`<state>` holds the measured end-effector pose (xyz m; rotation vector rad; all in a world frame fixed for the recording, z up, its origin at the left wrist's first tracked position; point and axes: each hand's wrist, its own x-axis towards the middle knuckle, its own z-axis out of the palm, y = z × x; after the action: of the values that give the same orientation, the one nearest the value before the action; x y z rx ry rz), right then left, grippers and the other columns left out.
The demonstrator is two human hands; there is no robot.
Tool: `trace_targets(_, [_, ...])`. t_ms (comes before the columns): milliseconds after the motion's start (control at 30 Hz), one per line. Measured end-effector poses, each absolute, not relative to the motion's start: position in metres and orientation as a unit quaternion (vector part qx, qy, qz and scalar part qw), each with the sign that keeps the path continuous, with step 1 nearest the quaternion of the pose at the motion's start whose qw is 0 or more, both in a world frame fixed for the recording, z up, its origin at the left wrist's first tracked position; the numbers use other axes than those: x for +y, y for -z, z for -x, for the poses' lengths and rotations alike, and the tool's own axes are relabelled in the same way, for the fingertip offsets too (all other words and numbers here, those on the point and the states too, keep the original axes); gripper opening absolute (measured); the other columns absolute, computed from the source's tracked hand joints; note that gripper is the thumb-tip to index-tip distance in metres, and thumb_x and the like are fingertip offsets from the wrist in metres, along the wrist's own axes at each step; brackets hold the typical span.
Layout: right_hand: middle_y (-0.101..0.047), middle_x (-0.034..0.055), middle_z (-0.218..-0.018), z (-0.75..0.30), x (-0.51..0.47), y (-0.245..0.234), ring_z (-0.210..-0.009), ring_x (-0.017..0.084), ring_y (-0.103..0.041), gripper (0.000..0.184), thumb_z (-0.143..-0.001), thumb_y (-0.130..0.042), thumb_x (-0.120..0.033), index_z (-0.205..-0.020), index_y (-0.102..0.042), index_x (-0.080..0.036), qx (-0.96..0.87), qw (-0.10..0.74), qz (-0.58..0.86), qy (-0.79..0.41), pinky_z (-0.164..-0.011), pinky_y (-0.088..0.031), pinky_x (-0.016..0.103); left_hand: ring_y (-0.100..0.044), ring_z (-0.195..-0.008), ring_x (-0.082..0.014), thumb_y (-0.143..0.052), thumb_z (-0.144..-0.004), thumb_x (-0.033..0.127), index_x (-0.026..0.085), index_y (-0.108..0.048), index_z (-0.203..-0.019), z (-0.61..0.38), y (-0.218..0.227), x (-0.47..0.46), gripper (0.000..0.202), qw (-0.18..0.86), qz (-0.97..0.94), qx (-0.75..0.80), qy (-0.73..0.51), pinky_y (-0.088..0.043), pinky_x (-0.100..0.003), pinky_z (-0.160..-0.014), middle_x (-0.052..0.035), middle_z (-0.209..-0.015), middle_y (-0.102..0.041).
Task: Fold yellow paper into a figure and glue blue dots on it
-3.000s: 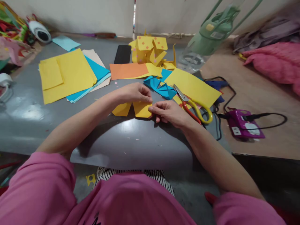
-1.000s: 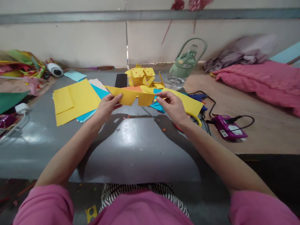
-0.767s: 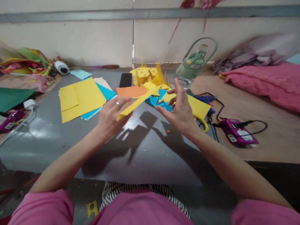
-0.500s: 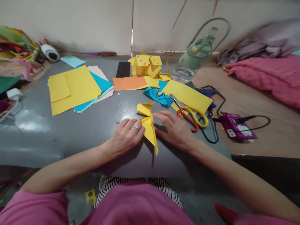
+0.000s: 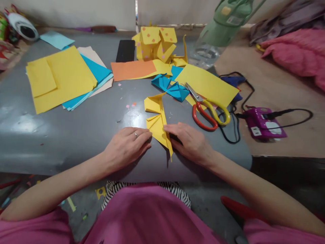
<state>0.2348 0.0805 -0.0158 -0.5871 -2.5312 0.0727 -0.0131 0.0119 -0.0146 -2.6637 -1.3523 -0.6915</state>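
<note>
A folded piece of yellow paper point(image 5: 156, 127) lies on the grey table in front of me, with a pointed end towards me and a bent flap at its far end. My left hand point(image 5: 129, 145), wearing a ring, pinches its left edge, fingers closed. On the other side, my right hand point(image 5: 191, 142) grips the right edge between thumb and fingers; the thumb is partly hidden beneath. Just beyond the fold are blue folded paper pieces point(image 5: 177, 90). Scissors point(image 5: 205, 108) with one red and one yellow handle lie to the right of them.
At the left is a stack of coloured paper point(image 5: 73, 76). Behind are a black phone point(image 5: 125, 51), a spotted yellow paper model point(image 5: 154, 42), an orange strip point(image 5: 133, 70) and a green bottle point(image 5: 215, 34). A purple box with cables point(image 5: 264, 123) sits at the right.
My left hand has slid left and off the top of the folded paper to its edge, uncovering more of it. My right fingers now touch its right edge. The view has tilted down.
</note>
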Motion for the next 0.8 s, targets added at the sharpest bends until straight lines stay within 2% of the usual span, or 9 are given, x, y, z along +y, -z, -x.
trace_targets(133, [-0.077, 0.0121, -0.116, -0.239, 0.082, 0.013, -0.098, 0.022, -0.075, 0.016, -0.097, -0.057, -0.011, -0.109, -0.067, -0.015, -0.956, 0.243, 0.166, 0.003, -0.085, -0.06, 0.038, -0.073, -0.101, -0.0197, -0.055, -0.101, 0.032, 0.017, -0.066, -0.111, 0.014, 0.016, 0.006, 0.021, 0.039, 0.878, -0.423, 0.221, -0.056, -0.033, -0.09, -0.0083, -0.114, -0.077])
trace_targets(267, [-0.077, 0.0122, -0.118, -0.24, 0.083, 0.01, -0.1, 0.023, -0.074, 0.02, -0.097, -0.057, -0.008, -0.111, -0.07, -0.014, -0.959, 0.236, 0.154, 0.009, -0.09, -0.059, 0.04, -0.073, -0.1, -0.0199, -0.052, -0.102, 0.031, 0.015, -0.064, -0.118, 0.016, 0.009, 0.02, 0.027, 0.028, 0.87, -0.429, 0.24, -0.057, -0.033, -0.088, -0.0107, -0.115, -0.076])
trace_targets(367, [-0.077, 0.0125, -0.117, -0.24, 0.084, 0.01, -0.102, 0.024, -0.074, 0.02, -0.096, -0.058, -0.008, -0.11, -0.071, -0.013, -0.961, 0.235, 0.146, 0.01, -0.09, -0.059, 0.041, -0.069, -0.114, -0.0216, -0.046, -0.103, 0.025, 0.012, -0.056, -0.134, 0.016, 0.003, 0.047, 0.035, 0.04, 0.849, -0.45, 0.275, -0.055, -0.037, -0.097, -0.0152, -0.129, -0.07])
trace_targets(433, [-0.077, 0.012, -0.117, -0.241, 0.085, 0.01, -0.101, 0.024, -0.074, 0.021, -0.096, -0.057, -0.007, -0.11, -0.071, -0.013, -0.964, 0.229, 0.136, 0.02, -0.089, -0.059, 0.041, -0.065, -0.122, -0.0232, -0.045, -0.102, 0.021, 0.011, -0.055, -0.135, 0.014, 0.0, 0.063, 0.036, 0.051, 0.851, -0.45, 0.266, -0.054, -0.039, -0.1, -0.0172, -0.14, -0.064])
trace_targets(567, [-0.077, 0.0127, -0.118, -0.242, 0.087, 0.006, -0.104, 0.024, -0.073, 0.027, -0.098, -0.05, -0.004, -0.115, -0.07, -0.01, -0.972, 0.203, 0.108, 0.056, -0.09, -0.058, 0.041, -0.072, -0.105, -0.0207, -0.046, -0.096, 0.01, 0.013, -0.062, -0.121, 0.012, -0.004, 0.066, 0.03, 0.059, 0.875, -0.427, 0.221, -0.057, -0.033, -0.088, -0.0132, -0.13, -0.071])
trace_targets(667, [-0.078, 0.0114, -0.116, -0.241, 0.087, 0.002, -0.104, 0.024, -0.073, 0.025, -0.097, -0.052, -0.005, -0.113, -0.071, -0.01, -0.973, 0.192, 0.086, 0.089, -0.09, -0.057, 0.039, -0.074, -0.089, -0.0182, -0.048, -0.098, 0.014, 0.014, -0.065, -0.112, 0.016, -0.003, 0.052, 0.023, 0.022, 0.878, -0.43, 0.209, -0.056, -0.029, -0.078, -0.0095, -0.114, -0.077])
trace_targets(800, [-0.078, 0.0115, -0.115, -0.237, 0.088, 0.002, -0.103, 0.023, -0.073, 0.023, -0.096, -0.053, -0.005, -0.111, -0.07, -0.011, -0.97, 0.205, 0.097, 0.086, -0.089, -0.056, 0.036, -0.074, -0.094, -0.0169, -0.047, -0.102, 0.022, 0.018, -0.067, -0.105, 0.023, 0.004, 0.044, 0.021, -0.023, 0.883, -0.42, 0.209, -0.055, -0.028, -0.082, -0.0052, -0.103, -0.079])
